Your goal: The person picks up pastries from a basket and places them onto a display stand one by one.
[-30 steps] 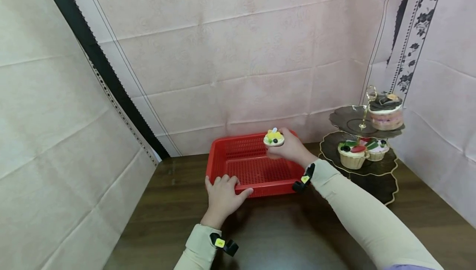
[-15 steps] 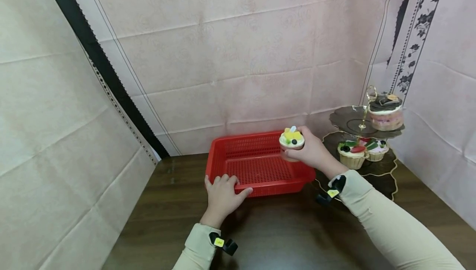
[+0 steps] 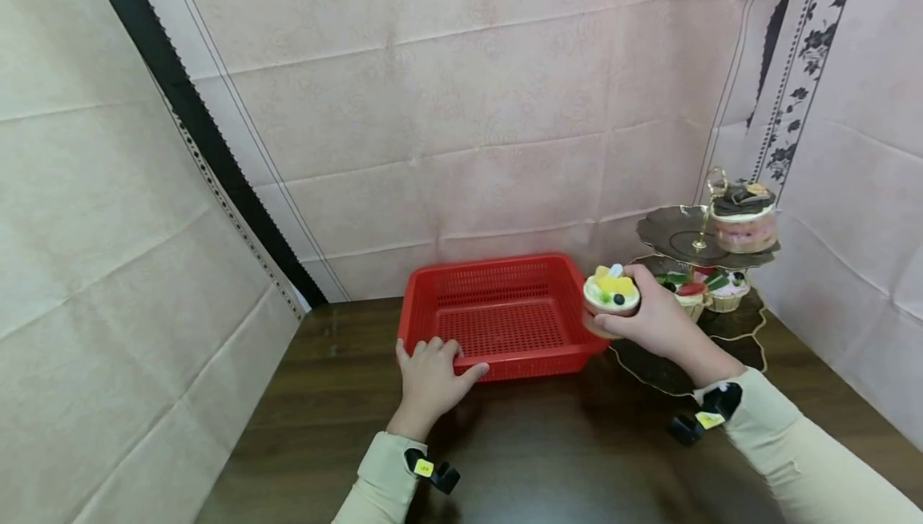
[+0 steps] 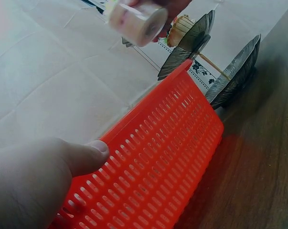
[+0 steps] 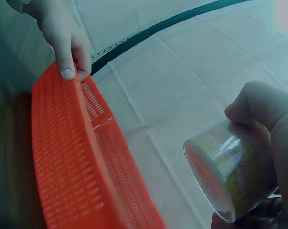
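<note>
My left hand (image 3: pixel 429 384) grips the near rim of a red plastic basket (image 3: pixel 537 365), thumb outside and fingers over the inner side. In the right wrist view that grip shows on the wall of the basket (image 5: pixel 62 143). My right hand (image 3: pixel 667 328) holds a clear dessert cup (image 3: pixel 611 293) with white cream, yellow fruit pieces and a dark berry on top. It is held up at the basket's right end, overlapping the rim in the head view. Thumb and fingers go round the side of the cup (image 5: pixel 229 167), its flat bottom showing in the right wrist view.
A dark tiered stand (image 3: pixel 667 234) with gold edging stands at the right. A layered cake (image 3: pixel 745 219) sits on its top tier, fruit cupcakes (image 3: pixel 728 293) on the tier below. Pale cloth (image 3: pixel 433 107) hangs behind the brown wooden table (image 3: pixel 332 396).
My right hand has carried the dessert cup from above the basket's inside toward the right, to the stand's side. The left hand stays at the basket's near rim.
</note>
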Tool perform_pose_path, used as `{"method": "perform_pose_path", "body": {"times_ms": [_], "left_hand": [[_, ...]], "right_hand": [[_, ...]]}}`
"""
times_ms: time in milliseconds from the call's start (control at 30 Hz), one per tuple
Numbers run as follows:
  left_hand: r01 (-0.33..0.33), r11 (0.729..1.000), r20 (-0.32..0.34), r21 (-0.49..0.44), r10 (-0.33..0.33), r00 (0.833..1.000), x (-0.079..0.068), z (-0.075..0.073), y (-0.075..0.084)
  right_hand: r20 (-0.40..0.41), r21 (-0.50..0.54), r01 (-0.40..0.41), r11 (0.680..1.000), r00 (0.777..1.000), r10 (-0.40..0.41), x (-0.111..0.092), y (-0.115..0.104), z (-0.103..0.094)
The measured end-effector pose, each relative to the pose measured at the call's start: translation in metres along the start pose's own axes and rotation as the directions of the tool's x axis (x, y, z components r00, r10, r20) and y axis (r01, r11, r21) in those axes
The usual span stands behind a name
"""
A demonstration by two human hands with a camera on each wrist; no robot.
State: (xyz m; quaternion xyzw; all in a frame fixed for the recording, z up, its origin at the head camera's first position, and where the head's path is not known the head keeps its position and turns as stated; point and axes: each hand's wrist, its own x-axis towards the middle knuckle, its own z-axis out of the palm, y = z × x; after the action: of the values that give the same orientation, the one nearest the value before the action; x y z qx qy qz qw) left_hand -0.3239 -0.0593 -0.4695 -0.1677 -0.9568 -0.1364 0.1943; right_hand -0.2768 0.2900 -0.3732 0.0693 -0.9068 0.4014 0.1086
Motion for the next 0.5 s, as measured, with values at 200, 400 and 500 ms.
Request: {"method": "perform_pose_path", "body": {"times_ms": [200,400,500], "left_hand": [[0.007,1.0,0.005,0.001,-0.007,1.0,0.001,0.001,-0.001],[0.008,1.0,0.003,0.004,-0.008,1.0,0.002,0.003,-0.002],[0.007,1.0,0.002,0.001,-0.007,1.0,0.001,0.003,-0.002]], "right_hand": [[-0.046,-0.071,-0.026,0.997,0.999,0.023,-0.026,0.011,-0.006],[-0.079,-0.178,-0.045,0.983,0.996,0.032,-0.051,0.023,-0.011],[-0.095,-0.21,-0.053,0.976,0.995,0.034,-0.064,0.031,-0.013]]}}
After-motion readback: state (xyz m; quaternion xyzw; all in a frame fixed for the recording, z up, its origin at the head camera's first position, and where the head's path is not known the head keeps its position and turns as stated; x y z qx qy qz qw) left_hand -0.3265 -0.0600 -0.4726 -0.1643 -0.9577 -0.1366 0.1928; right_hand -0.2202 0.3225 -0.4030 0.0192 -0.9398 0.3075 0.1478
